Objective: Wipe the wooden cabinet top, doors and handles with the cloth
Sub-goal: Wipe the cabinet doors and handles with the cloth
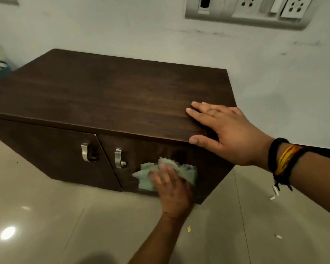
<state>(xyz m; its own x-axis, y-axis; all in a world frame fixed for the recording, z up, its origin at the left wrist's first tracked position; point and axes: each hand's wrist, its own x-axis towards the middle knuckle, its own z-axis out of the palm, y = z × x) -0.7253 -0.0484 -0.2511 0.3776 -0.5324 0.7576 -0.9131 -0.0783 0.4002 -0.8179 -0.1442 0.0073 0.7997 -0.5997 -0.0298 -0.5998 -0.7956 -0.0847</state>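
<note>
Pale-green cloth (188, 173) is lying crumpled against the right door (141, 147) of the dark wooden cabinet (112, 92), just right of that door's metal handle (118, 158). Left hand (171, 189) is pressing it there, fingers apparently straight, though blurred. Right hand (229, 130) is resting flat and spread on the top's near right corner.

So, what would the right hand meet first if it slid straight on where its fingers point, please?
The right hand lies flat on the cabinet top; the wood ahead looks free, probably as far as the wall.
</note>
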